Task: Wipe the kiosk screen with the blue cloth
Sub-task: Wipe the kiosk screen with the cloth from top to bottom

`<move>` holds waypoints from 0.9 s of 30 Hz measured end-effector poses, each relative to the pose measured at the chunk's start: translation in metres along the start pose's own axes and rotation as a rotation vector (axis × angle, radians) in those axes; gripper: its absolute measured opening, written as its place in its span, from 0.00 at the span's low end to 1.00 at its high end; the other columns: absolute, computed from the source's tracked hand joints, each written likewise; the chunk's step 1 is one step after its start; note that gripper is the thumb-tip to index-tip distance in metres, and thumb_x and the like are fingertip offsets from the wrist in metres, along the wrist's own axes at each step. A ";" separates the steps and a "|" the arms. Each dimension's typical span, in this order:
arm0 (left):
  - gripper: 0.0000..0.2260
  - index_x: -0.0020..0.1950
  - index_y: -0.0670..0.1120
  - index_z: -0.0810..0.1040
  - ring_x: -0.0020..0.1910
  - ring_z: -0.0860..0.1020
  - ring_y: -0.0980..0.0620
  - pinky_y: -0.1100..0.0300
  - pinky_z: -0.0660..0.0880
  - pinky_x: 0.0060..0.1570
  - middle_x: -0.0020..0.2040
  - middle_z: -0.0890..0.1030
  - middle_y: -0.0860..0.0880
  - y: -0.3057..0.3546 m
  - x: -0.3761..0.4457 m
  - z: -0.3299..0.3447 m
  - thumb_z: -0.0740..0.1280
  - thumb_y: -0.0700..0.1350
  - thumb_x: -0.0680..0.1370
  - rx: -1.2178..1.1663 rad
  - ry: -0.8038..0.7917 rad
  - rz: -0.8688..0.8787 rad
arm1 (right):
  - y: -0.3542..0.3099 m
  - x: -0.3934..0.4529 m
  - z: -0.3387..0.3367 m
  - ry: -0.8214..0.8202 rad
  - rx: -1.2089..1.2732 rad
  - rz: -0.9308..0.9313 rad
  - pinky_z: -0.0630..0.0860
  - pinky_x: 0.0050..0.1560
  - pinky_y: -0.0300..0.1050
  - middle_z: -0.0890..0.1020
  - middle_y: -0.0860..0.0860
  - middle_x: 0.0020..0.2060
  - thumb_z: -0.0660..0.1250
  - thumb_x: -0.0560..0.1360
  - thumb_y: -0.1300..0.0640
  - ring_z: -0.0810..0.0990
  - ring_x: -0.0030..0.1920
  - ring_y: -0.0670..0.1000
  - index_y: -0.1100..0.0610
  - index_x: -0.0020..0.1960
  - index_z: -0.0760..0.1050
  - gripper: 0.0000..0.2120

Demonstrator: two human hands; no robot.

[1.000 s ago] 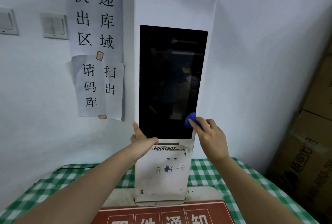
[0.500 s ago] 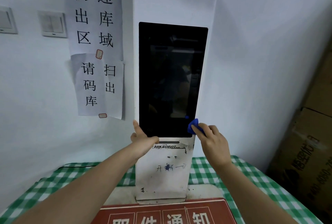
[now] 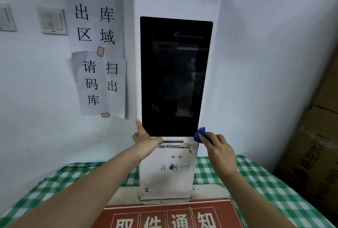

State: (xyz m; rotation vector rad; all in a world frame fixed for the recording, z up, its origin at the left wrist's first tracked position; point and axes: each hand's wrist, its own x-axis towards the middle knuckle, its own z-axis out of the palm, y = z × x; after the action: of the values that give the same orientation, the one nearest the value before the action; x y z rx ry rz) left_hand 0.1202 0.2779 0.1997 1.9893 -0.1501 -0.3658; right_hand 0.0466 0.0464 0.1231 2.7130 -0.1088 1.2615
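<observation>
A tall white kiosk stands on the table against the wall, with a dark screen set in its front. My right hand pinches a small bunched blue cloth at the screen's bottom right corner, on the kiosk's right edge. My left hand grips the kiosk's left edge just below the screen, with the thumb across the front and one finger pointing up along the side.
Paper notices and two wall switches hang left of the kiosk. A green checked tablecloth covers the table, with a red sign at its near edge. Cardboard boxes stand at the right.
My right hand has slid the blue cloth down the screen's right side to its bottom right corner. My left hand has kept its hold on the kiosk.
</observation>
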 end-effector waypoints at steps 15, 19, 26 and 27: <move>0.46 0.76 0.55 0.30 0.68 0.65 0.44 0.56 0.64 0.61 0.75 0.51 0.44 -0.002 0.000 0.001 0.65 0.43 0.75 0.007 -0.009 0.005 | -0.013 0.000 0.001 -0.057 0.038 0.032 0.69 0.22 0.40 0.80 0.53 0.50 0.76 0.53 0.76 0.74 0.41 0.54 0.60 0.58 0.80 0.34; 0.46 0.76 0.55 0.30 0.64 0.67 0.46 0.57 0.64 0.60 0.74 0.52 0.44 -0.001 -0.001 0.001 0.65 0.44 0.76 0.000 -0.012 0.005 | -0.010 0.014 -0.013 -0.055 0.028 0.002 0.66 0.22 0.39 0.80 0.52 0.48 0.77 0.54 0.75 0.75 0.40 0.54 0.59 0.57 0.80 0.32; 0.45 0.75 0.56 0.30 0.62 0.67 0.47 0.59 0.63 0.57 0.75 0.51 0.44 -0.003 -0.001 0.000 0.65 0.43 0.76 0.009 -0.026 0.015 | -0.029 0.037 -0.009 0.079 0.156 0.207 0.71 0.24 0.42 0.77 0.55 0.53 0.74 0.62 0.74 0.75 0.45 0.55 0.58 0.65 0.74 0.33; 0.45 0.75 0.56 0.30 0.63 0.67 0.47 0.58 0.63 0.57 0.75 0.51 0.44 -0.004 0.000 -0.001 0.65 0.44 0.76 0.014 -0.027 0.018 | -0.031 0.031 -0.005 0.069 0.152 0.177 0.71 0.24 0.41 0.77 0.54 0.53 0.74 0.61 0.74 0.74 0.45 0.54 0.58 0.65 0.74 0.34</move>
State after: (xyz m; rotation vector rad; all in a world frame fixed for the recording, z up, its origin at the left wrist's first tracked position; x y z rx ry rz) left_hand 0.1200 0.2808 0.1963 1.9960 -0.1876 -0.3814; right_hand 0.0672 0.0778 0.1468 2.8366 -0.2608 1.4665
